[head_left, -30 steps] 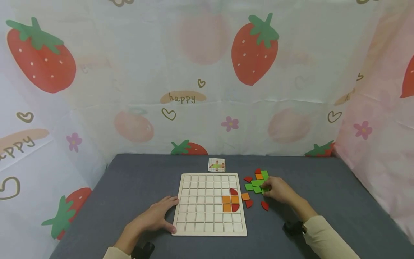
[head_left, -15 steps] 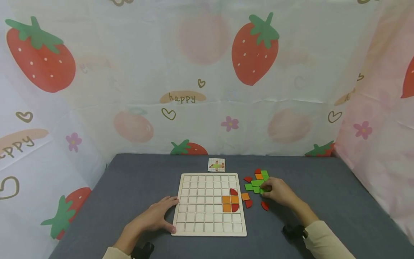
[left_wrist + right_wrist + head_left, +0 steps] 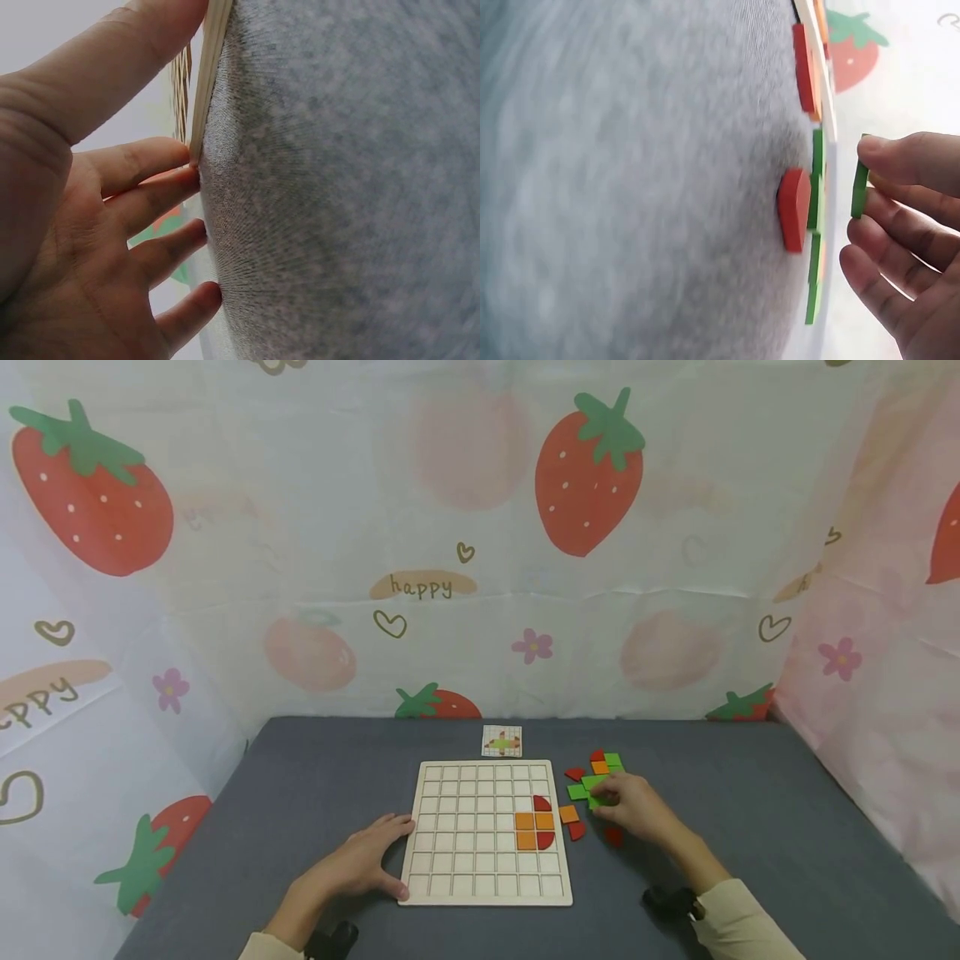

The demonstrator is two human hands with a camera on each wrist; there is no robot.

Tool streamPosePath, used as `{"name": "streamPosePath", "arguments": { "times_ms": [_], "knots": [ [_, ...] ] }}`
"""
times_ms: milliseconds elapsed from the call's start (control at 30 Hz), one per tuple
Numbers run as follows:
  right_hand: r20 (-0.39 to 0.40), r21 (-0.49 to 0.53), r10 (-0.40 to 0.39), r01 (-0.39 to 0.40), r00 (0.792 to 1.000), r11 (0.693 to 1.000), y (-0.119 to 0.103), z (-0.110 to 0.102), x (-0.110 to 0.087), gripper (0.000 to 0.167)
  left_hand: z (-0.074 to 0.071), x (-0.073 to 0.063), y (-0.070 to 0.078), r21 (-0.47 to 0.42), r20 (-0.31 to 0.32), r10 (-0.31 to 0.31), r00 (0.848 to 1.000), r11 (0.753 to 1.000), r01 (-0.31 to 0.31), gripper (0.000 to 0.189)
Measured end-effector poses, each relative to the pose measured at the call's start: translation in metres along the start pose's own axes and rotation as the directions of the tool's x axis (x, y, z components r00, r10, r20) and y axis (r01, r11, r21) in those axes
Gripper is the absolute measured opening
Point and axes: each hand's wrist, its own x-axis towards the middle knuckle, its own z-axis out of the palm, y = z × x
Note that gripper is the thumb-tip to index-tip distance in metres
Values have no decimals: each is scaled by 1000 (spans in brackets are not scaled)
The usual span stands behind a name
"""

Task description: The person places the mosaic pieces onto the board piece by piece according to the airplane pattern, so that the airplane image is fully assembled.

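A pale wooden grid board (image 3: 464, 841) lies on the dark grey tabletop. My left hand (image 3: 358, 860) touches its left edge, fingers fairly straight and thumb at the near corner. In the right wrist view, a flat green tile (image 3: 860, 187) is pinched between thumb and fingers of my right hand (image 3: 637, 806), raised off the cloth. Below that hand lie more green tiles (image 3: 577, 792), partly hidden by it. On the board's right side sit orange squares (image 3: 526, 841) and red quarter-round pieces (image 3: 542, 803) in the cells.
A small pattern card (image 3: 502, 741) lies behind the board. Right of the board are a loose orange square (image 3: 569, 814), a red piece (image 3: 576, 831) beside it, and another red piece (image 3: 793, 210) under my right hand. A strawberry-print curtain (image 3: 450, 527) stands behind the table.
My right hand has shifted slightly left over the green pile and now holds a green tile off the table. The left hand and board have stayed put.
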Motion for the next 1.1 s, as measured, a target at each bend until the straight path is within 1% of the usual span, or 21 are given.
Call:
{"name": "streamPosePath", "arguments": {
  "times_ms": [167,433,567,667,933,1000,1100],
  "knots": [
    [-8,24,-28,28,1000,999,-6,2,0,24,-1,-1,2,-8,-6,4,1000,1000,-4,96],
    [-21,47,-33,34,999,998,-17,8,3,24,-2,-2,3,-5,-6,6,1000,1000,-6,96],
    [-17,56,-57,58,998,997,-21,10,6,24,-2,-2,3,-8,-8,9,1000,1000,-9,96],
    [-14,49,-60,61,998,997,-24,12,7,23,-2,-2,3,-10,-5,5,1000,1000,-5,96],
    [8,73,-30,30,1000,997,-34,17,14,24,-2,-1,4,-10,2,-11,1000,1000,11,96],
    [14,88,-39,37,999,995,-36,18,15,24,-2,-1,4,-9,1,-8,1000,1000,8,96],
    [14,106,-72,70,997,992,-38,21,18,24,-2,-1,3,-6,-1,-8,1000,1000,8,96]
  ]
}}
